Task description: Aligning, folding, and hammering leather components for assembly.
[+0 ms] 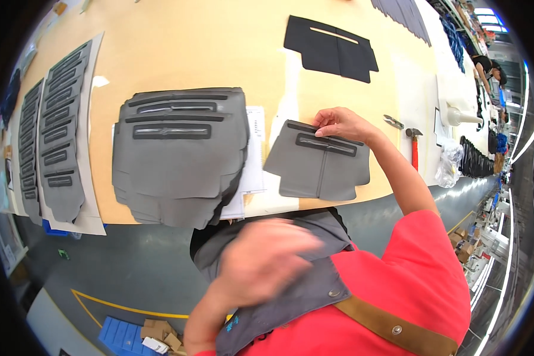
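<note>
My right hand (pixel 344 126) is at the upper edge of a grey panel (pixel 302 169), thumb and fingers closed on it. The panel lies flat near the table's front edge, with a black-framed slot across its upper part and a seam down its middle. My left hand (pixel 270 255) is raised in front of my apron, off the table. Motion smears its fingers, and nothing can be made out in it. To the left of the panel sits a thick stack of similar grey panels (pixel 172 169) with black-edged slots.
White printed sheets (pixel 254 154) stick out from under the stack. A black slotted panel (pixel 331 48) lies farther back. Pliers (pixel 393 122) and a red-handled hammer (pixel 415 151) lie at the right. Overlapping grey pieces (pixel 62 139) rest on a board at the left. Another person (pixel 486 68) is far right.
</note>
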